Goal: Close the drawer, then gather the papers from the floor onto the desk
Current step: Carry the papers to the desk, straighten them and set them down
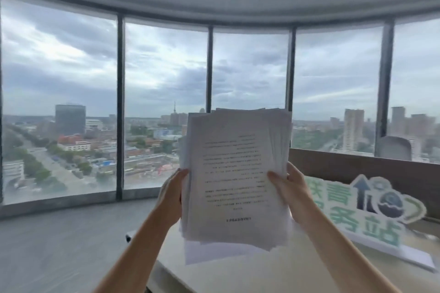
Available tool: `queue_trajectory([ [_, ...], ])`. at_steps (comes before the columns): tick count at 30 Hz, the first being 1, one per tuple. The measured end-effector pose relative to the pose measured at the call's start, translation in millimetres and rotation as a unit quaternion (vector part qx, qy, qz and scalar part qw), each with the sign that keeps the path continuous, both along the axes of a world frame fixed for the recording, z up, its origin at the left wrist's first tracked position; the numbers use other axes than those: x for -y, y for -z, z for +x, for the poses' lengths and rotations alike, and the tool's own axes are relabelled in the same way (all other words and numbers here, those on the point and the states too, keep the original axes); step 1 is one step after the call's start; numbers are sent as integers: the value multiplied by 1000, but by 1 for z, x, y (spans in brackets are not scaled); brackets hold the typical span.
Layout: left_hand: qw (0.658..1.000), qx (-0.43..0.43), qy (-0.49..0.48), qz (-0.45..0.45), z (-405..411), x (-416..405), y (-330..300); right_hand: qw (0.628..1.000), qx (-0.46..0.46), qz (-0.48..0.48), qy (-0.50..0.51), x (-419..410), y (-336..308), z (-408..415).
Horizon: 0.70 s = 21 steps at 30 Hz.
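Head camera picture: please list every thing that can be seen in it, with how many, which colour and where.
papers: one uneven stack, white with dark print, held upright in the air above the desk, middle of the picture
desk: one, pale top, bottom right
sign: one, white with green characters and a dark arrow, standing on the desk at the right
chair: one backrest, light grey, behind the brown partition at the right
partition: one, brown, behind the desk
windows: several tall panes with dark frames, curved across the back, city and cloudy sky outside
floor: grey, lower left
left hand: one, gripping the stack's left edge
right hand: one, gripping the stack's right edge
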<state>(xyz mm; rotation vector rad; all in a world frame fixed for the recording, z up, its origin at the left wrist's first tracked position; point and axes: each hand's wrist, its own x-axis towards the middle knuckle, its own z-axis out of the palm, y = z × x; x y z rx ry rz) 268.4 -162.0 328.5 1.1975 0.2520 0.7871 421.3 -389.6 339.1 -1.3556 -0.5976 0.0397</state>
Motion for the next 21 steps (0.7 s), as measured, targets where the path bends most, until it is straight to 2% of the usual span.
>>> queue_trajectory([
  [3, 996, 32, 63, 63, 38, 44, -18, 998, 3, 7, 55, 54, -12, 13],
  [6, 990, 55, 106, 73, 76, 76, -25, 994, 8, 5, 111, 95, -9, 24],
  [9, 982, 40, 143, 113, 112, 111, -14, 985, 8, 1, 175, 124, 8, 37],
  [12, 978, -7, 124, 167, 151, 133, 14, 973, 2, -8, 229, 146, 33, 54],
  [17, 982, -46, 138, 118, 219, 155, 77, 961, -22, -41, 274, 173, 87, 94],
  [21, 976, -76, 176, 104, 270, 161, 124, 951, -68, -27, 299, 184, 126, 135],
])
